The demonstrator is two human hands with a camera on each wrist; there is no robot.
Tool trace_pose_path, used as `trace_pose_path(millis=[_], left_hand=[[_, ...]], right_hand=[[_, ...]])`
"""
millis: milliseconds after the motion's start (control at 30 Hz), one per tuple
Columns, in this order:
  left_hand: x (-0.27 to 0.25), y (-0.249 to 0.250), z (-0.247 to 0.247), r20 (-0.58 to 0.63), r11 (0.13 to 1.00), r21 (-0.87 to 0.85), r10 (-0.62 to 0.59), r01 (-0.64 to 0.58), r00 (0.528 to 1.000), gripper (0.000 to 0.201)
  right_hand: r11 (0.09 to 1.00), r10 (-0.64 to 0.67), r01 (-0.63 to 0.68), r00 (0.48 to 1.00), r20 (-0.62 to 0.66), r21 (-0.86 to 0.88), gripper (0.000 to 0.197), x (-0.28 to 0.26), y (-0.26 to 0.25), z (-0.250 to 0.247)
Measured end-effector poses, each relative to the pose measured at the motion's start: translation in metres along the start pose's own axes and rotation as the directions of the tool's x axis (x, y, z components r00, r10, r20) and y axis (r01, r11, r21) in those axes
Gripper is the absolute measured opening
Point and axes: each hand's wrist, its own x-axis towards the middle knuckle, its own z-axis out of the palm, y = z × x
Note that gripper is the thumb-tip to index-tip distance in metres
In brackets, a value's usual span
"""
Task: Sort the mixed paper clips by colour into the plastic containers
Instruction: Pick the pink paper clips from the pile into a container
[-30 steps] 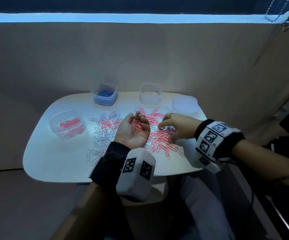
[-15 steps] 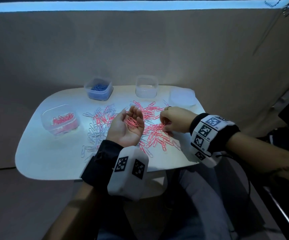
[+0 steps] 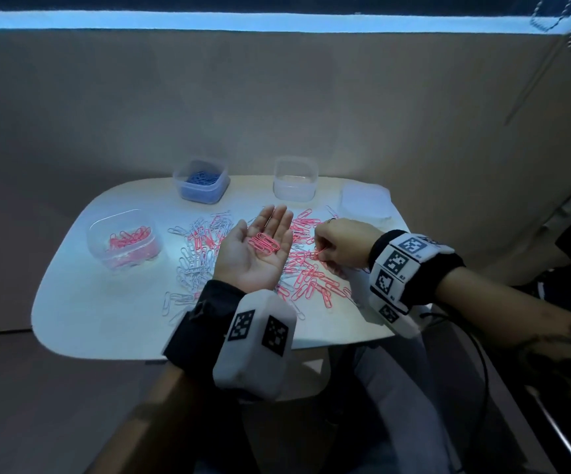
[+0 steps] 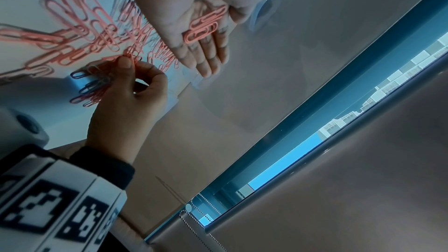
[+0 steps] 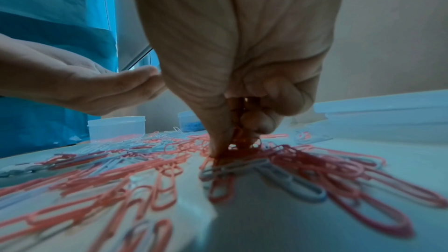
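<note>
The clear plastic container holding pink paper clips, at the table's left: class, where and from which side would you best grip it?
Grip the clear plastic container of pink paper clips by two opposite side walls just under its rim, coming from above. It stands upright and open-topped with its sides free, so this probably keeps it level. The left hand already cradles pink clips on its open palm.

Pink paper clips [image 3: 264, 243] lie in the palm of the left hand [image 3: 256, 252]; more pink clips, mixed with white clips [image 3: 193, 265], spread beneath both hands. Left of that hand, a clear container [image 3: 124, 239] holds pink clips; beyond it another [image 3: 200, 180] holds blue ones. Both white wristbands [image 3: 401, 268] bear black-and-white square markers.
</note>
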Motion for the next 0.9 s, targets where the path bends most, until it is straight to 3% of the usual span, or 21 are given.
trace_pose_path(millis=[300,400,633,800,900], left_hand=[[-0.004,-0.016,0.006,0.036,1.0,-0.027,0.004,-0.003,0.999,0.051],[-0.003,-0.02,0.002,0.02,1.0,-0.022,0.008,-0.007,1.0,0.05],[-0.007,-0.039,0.006,-0.026,0.994,0.084,0.068,-0.066,0.997,0.051],[-0.004,-0.042,0.011,0.031,0.999,0.027,0.038,-0.039,0.999,0.052],[-0.002,-0.043,0.015,0.086,0.998,-0.054,0.043,-0.039,0.995,0.048]], right_hand=[[0.992,0.048,-0.029,0.987,-0.154,0.121,0.013,-0.006,0.005,0.002],[0.966,0.076,-0.018,0.974,-0.213,0.26,0.011,-0.013,0.013,-0.004],[0.865,0.119,0.114,0.899,-0.421,0.488,0.007,-0.027,0.019,-0.01],[0.75,0.083,0.241,0.89,-0.449,0.616,0.005,-0.039,-0.002,-0.016],[0.775,0.059,0.254,0.883,-0.466,0.579,0.008,-0.038,-0.016,-0.015]])
